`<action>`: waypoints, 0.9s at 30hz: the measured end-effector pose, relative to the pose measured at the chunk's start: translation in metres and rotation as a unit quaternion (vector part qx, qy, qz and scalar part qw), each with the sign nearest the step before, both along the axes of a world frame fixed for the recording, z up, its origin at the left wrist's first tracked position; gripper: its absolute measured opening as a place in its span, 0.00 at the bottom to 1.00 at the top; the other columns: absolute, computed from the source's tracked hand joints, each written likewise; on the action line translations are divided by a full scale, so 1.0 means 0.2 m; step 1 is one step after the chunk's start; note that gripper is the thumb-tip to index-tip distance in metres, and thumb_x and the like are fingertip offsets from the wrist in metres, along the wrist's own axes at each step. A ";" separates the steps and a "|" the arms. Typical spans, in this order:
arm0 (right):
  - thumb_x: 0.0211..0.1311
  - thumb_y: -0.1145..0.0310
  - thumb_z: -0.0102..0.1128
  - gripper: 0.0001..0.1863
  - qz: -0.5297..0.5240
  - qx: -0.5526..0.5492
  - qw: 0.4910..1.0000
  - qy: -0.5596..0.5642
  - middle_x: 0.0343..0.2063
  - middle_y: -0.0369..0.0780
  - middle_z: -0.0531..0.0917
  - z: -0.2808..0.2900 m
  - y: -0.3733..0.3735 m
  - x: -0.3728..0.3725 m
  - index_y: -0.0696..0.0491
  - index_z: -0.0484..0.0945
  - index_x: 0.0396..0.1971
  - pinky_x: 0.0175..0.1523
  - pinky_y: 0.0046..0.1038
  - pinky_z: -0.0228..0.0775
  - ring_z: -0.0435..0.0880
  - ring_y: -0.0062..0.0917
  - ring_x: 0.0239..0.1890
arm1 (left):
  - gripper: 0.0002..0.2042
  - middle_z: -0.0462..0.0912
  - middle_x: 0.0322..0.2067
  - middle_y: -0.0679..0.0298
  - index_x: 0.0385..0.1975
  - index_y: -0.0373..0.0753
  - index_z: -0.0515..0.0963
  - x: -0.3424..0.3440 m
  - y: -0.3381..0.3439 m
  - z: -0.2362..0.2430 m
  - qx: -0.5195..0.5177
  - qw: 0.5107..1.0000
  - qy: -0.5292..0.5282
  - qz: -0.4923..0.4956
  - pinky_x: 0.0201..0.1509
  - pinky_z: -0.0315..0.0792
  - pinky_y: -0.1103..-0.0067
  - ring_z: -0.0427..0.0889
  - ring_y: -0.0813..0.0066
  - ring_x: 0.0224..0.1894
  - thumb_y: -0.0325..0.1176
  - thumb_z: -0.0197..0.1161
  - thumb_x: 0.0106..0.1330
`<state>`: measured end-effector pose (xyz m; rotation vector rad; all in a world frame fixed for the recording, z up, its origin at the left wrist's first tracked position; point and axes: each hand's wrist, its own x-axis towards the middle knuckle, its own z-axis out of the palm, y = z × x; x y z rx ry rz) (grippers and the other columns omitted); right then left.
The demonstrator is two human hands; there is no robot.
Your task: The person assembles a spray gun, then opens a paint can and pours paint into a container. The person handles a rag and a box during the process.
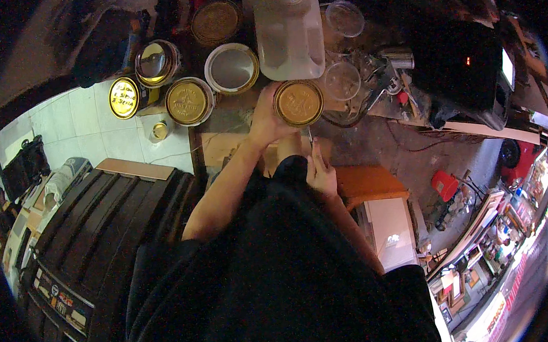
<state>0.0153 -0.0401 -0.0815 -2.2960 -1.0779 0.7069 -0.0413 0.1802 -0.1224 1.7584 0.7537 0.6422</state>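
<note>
My left hand [268,119] is wrapped round the side of a can [298,103] with a round gold lid facing up. Just below that can, my right hand [321,176] is closed round a thin metal tool [310,134], its tip pointing up toward the can's near rim. The tool's handle is hidden in my fingers, so its exact kind does not show. Behind the can stands a translucent plastic jug [289,39]. To its left are an open can [231,69] with a pale inside and a lidded can [189,102] with a gold top.
More round cans [157,63] and a gold lid with handwriting [124,98] lie further left. Clear plastic tubs [342,81] and a metal cup [399,58] sit among clutter at right. A dark ribbed case [105,221] fills the lower left; an orange box [372,184] stands right.
</note>
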 end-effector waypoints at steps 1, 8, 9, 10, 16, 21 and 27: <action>0.70 0.70 0.52 0.26 0.010 0.023 1.000 -0.016 0.41 0.52 0.84 -0.05 0.01 0.02 0.52 0.65 0.67 0.38 0.43 0.78 0.85 0.50 0.34 | 0.49 0.73 0.53 0.52 0.60 0.35 0.66 0.00 -0.01 -0.01 -0.018 1.000 -0.014 0.003 0.64 0.65 0.63 0.72 0.52 0.58 0.41 0.82 0.32; 0.71 0.64 0.53 0.26 0.042 -0.024 0.998 -0.029 0.33 0.51 0.85 0.26 0.09 0.12 0.50 0.64 0.67 0.27 0.45 0.76 0.83 0.47 0.23 | 0.53 0.70 0.56 0.49 0.62 0.35 0.61 0.05 -0.18 -0.10 -0.009 0.987 -0.048 0.153 0.64 0.65 0.59 0.71 0.48 0.58 0.41 0.84 0.30; 0.71 0.64 0.52 0.26 0.051 -0.090 0.995 -0.011 0.30 0.53 0.84 0.35 0.14 0.13 0.50 0.65 0.67 0.28 0.47 0.76 0.83 0.49 0.24 | 0.54 0.69 0.56 0.49 0.63 0.35 0.60 0.06 -0.24 -0.14 -0.009 0.976 -0.080 0.203 0.63 0.65 0.59 0.70 0.47 0.58 0.40 0.84 0.30; 0.71 0.63 0.51 0.25 0.059 -0.154 0.986 0.006 0.28 0.54 0.83 0.43 0.19 0.14 0.51 0.65 0.66 0.30 0.49 0.75 0.83 0.50 0.24 | 0.55 0.69 0.56 0.49 0.63 0.35 0.59 0.07 -0.26 -0.13 -0.001 0.976 -0.051 0.213 0.63 0.66 0.58 0.70 0.47 0.59 0.40 0.84 0.30; 0.71 0.63 0.50 0.23 0.068 -0.261 0.962 0.034 0.30 0.58 0.82 0.63 0.35 0.19 0.52 0.69 0.63 0.39 0.52 0.74 0.81 0.57 0.32 | 0.53 0.70 0.56 0.48 0.61 0.35 0.62 -0.01 -0.08 0.03 0.075 0.990 0.094 0.076 0.61 0.67 0.59 0.70 0.47 0.59 0.42 0.84 0.30; 0.71 0.66 0.51 0.23 0.044 -0.136 0.989 0.047 0.32 0.57 0.83 0.45 0.23 0.16 0.53 0.69 0.64 0.39 0.49 0.75 0.82 0.55 0.33 | 0.49 0.72 0.54 0.49 0.58 0.36 0.67 0.00 -0.01 0.03 -0.069 0.998 0.001 0.013 0.61 0.67 0.61 0.72 0.48 0.57 0.44 0.84 0.30; 0.64 0.73 0.60 0.32 0.077 0.112 0.990 -0.049 0.36 0.48 0.85 -0.17 -0.02 0.16 0.46 0.64 0.68 0.28 0.38 0.77 0.84 0.44 0.28 | 0.50 0.71 0.55 0.50 0.60 0.34 0.65 -0.02 -0.03 -0.02 0.018 0.999 0.038 0.029 0.61 0.68 0.65 0.72 0.52 0.57 0.42 0.84 0.32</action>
